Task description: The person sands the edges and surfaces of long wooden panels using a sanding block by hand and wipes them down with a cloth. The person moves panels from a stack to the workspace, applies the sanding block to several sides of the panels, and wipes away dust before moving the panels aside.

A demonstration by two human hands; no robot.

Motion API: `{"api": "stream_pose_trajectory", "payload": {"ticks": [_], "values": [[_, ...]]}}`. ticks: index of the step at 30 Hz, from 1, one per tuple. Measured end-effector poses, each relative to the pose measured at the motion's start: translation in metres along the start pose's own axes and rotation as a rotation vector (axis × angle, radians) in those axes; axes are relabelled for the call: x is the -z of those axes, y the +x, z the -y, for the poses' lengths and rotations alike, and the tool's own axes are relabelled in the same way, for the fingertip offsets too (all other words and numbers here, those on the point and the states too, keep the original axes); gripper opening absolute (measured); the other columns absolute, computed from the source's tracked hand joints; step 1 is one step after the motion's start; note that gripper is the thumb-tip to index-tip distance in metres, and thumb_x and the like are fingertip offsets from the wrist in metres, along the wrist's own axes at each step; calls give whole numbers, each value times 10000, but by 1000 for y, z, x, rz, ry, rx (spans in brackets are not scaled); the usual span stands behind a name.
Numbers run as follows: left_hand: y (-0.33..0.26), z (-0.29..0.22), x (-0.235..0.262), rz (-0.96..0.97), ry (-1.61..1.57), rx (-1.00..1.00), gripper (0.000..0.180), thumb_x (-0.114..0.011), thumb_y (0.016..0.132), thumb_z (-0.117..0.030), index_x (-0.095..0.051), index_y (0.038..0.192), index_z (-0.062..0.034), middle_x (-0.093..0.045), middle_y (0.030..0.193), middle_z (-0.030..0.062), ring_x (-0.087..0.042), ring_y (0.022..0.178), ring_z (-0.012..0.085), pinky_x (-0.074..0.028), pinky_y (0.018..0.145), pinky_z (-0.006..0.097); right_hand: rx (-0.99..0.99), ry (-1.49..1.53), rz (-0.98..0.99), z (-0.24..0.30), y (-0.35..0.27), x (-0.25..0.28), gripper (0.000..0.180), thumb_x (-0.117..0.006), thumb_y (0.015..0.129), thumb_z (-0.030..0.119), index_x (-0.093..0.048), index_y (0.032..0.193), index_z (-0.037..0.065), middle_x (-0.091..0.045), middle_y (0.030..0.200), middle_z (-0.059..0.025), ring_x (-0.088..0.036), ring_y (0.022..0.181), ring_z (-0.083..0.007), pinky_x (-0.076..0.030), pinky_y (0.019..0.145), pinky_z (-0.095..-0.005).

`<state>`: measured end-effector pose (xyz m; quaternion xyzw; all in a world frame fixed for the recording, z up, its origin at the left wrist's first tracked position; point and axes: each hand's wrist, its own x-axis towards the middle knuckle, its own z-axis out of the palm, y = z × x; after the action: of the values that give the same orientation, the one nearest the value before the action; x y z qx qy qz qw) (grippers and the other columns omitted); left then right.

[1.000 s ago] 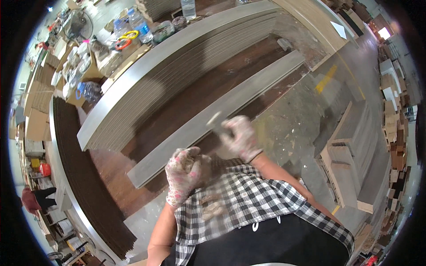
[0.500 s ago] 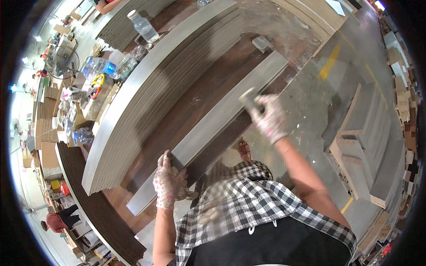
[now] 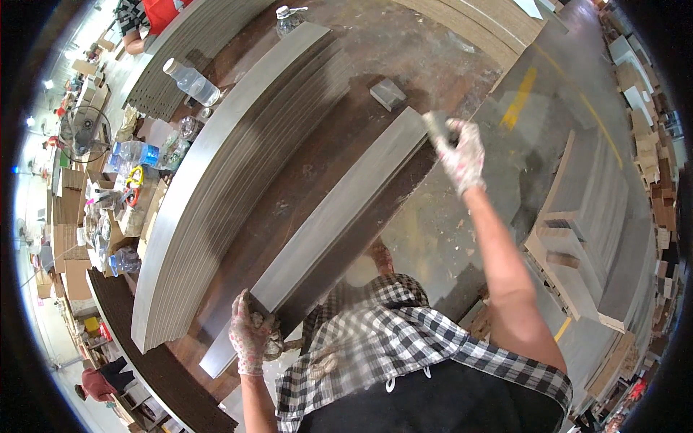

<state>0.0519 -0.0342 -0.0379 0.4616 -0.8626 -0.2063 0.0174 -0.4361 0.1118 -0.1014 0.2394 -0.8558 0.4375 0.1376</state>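
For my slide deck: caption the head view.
Gloved left hand steadies a long grey plank while the right hand works its far end.

Long grey wooden plank (image 3: 339, 209): matt, smooth. Dark brown wooden worktop (image 3: 289, 195): dull, scuffed. Patterned cloth gloves on left hand (image 3: 249, 335), right hand (image 3: 462, 155).

A long grey plank (image 3: 339, 216) is lying on the dark brown worktop (image 3: 303, 173) (the gloves (image 3: 249, 339) are showing pink speckles).

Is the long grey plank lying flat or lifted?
Flat: the grey plank lies along the brown table; left hand holds its near end, right hand by its far end.
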Motion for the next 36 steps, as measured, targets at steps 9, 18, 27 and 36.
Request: {"api": "stream_pose_trajectory", "payload": {"ticks": [9, 18, 27, 36], "values": [[1, 18, -4, 27, 7, 81, 760, -809, 692, -94, -500, 1387, -107, -570, 1340, 117, -607, 1142, 354, -517, 931, 405, 51, 197, 445, 69, -112, -2, 370, -730, 829, 413, -617, 707, 83, -604, 698, -116, -581, 654, -224, -484, 654, -351], [30, -66, 12, -634, -399, 101, 305, -652, 881, 27, -657, 1184, -10, -665, 1141, 98, -626, 1050, 185, -508, 922, 331, -175, 850, 447, 104, -64, -26, 350, -774, 788, 49, -551, 1055, 18, -586, 1048, -76, -571, 970, -177, -491, 884, -323], [47, -90, -82, -514, 117, 20, 289, -685, 852, -253, -708, 1136, -208, -636, 1286, 73, -492, 1300, 355, -286, 1129, 572, 21, 693, 391, 116, -86, -69, 379, -723, 871, 71, -551, 1200, -4, -576, 1198, -97, -534, 1138, -190, -389, 1065, -352], [-112, 176, 6, -796, -590, 859, 115, -613, 903, -52, -711, 958, -30, -724, 943, 98, -675, 818, 209, -550, 754, 334, 100, 576, 392, 60, -50, -69, 347, -686, 908, 47, -551, 1221, -22, -589, 1203, -87, -570, 1097, -168, -440, 1019, -321]]}}
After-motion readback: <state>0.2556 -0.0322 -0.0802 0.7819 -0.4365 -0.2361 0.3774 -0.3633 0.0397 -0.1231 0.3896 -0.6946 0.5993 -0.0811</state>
